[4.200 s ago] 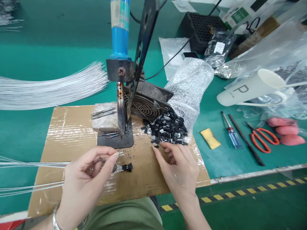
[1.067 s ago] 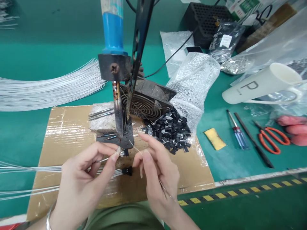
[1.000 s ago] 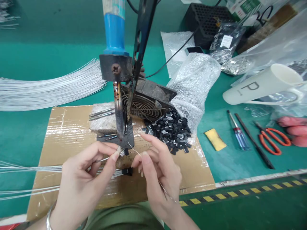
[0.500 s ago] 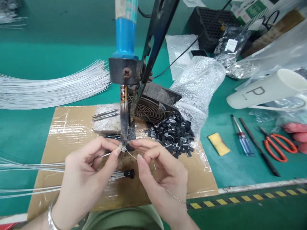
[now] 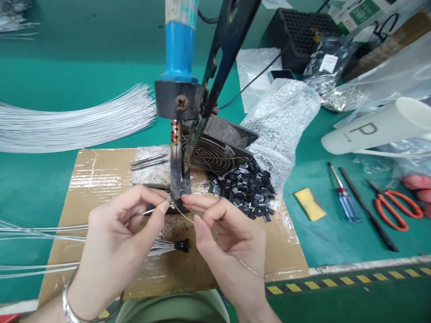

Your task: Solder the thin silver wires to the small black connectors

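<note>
A soldering iron point(image 5: 175, 168) with a blue handle is clamped upright in a stand, its tip pointing down between my hands. My left hand point(image 5: 126, 229) is closed, thumb and fingers pinching a white wire point(image 5: 147, 211) whose end meets the iron's tip. What small part sits at that end is mostly hidden by my fingertips. In my right hand point(image 5: 232, 242), a thin strand of solder wire point(image 5: 186, 218) runs from the pinch up to the tip and trails back over the palm. Below, a bundle of wires with black connectors point(image 5: 182, 245) lies on the cardboard point(image 5: 101, 179).
Behind the iron stand a round-grilled fan point(image 5: 215, 154) and a pile of small black connectors point(image 5: 245, 190). Long white wires point(image 5: 77, 123) lie at left. At right are a yellow sponge point(image 5: 310, 204), a screwdriver point(image 5: 345, 197), orange-handled pliers point(image 5: 397, 206) and a white cup point(image 5: 373, 128).
The whole view has shifted slightly, so most things appear a little further right. Both hands keep their grips at the iron's tip.
</note>
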Motion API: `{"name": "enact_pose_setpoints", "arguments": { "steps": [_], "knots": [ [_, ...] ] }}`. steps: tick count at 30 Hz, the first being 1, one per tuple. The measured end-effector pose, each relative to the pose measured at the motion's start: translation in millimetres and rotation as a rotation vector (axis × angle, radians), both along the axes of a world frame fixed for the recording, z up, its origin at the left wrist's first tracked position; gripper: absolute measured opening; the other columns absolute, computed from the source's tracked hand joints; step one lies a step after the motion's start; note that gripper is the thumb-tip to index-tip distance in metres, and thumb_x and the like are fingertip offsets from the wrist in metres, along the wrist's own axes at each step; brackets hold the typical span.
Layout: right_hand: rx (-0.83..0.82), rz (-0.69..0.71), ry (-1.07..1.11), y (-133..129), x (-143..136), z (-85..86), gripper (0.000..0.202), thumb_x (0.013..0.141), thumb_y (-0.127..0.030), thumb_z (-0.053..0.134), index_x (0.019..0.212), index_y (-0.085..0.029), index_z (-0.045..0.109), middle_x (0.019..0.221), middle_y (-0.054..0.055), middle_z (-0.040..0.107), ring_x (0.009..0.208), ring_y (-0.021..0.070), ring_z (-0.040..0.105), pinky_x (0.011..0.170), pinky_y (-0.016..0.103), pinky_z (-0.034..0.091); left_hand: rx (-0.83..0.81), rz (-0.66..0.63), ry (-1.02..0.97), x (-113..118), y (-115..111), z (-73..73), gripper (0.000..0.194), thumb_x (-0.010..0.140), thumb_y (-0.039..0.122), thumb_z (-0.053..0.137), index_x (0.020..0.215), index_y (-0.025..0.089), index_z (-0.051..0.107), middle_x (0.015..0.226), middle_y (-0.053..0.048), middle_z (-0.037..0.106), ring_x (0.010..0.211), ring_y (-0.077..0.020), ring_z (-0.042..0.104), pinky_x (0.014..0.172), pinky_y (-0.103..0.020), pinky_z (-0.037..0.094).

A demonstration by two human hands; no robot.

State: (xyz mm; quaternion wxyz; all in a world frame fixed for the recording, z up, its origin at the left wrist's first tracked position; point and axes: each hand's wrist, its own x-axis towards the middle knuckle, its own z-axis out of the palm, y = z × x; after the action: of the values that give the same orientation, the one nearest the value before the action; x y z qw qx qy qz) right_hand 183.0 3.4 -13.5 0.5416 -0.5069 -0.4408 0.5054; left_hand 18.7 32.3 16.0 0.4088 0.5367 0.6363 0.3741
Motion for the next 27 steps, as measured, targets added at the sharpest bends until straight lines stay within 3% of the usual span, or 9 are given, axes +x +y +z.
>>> {"name": "enact_pose_setpoints", "arguments": {
  "steps": [9, 14, 27],
  "knots": [
    [0.009, -0.023, 0.002, 1.5, -1.6, 1.5, 0.027, 0.087, -0.004, 0.071, 0.074, -0.026, 0.061, 0.114, -0.001, 0.087, 0.110, 0.0180, 0.083, 0.099, 0.029, 0.064, 0.006, 0.005, -0.009, 1.7, 0.4, -0.5, 0.005, 0.081, 0.026, 0.079, 0.076, 0.024, 0.078, 0.081, 0.001, 0.081, 0.059, -0.0100, 0.067, 0.049, -0.013, 0.050],
    [0.025, -0.031, -0.013, 2.2, -1.6, 2.4, 0.027, 0.086, -0.004, 0.070, 0.073, -0.025, 0.061, 0.113, 0.002, 0.088, 0.109, 0.0208, 0.084, 0.099, 0.033, 0.065, 0.017, 0.008, -0.009, 0.2, -0.3, -0.3, 0.005, 0.081, 0.025, 0.079, 0.075, 0.024, 0.078, 0.080, 0.001, 0.081, 0.064, -0.0108, 0.072, 0.057, -0.013, 0.056],
    [0.021, -0.029, 0.000, 1.5, -3.0, 0.8, 0.026, 0.087, -0.004, 0.070, 0.075, -0.025, 0.062, 0.114, 0.002, 0.087, 0.111, 0.0210, 0.083, 0.101, 0.034, 0.064, 0.042, -0.006, 0.026, 0.3, 0.6, -0.4, 0.007, 0.083, 0.023, 0.076, 0.077, 0.025, 0.078, 0.081, 0.002, 0.081, 0.062, -0.0099, 0.070, 0.055, -0.013, 0.054]
  ]
}}
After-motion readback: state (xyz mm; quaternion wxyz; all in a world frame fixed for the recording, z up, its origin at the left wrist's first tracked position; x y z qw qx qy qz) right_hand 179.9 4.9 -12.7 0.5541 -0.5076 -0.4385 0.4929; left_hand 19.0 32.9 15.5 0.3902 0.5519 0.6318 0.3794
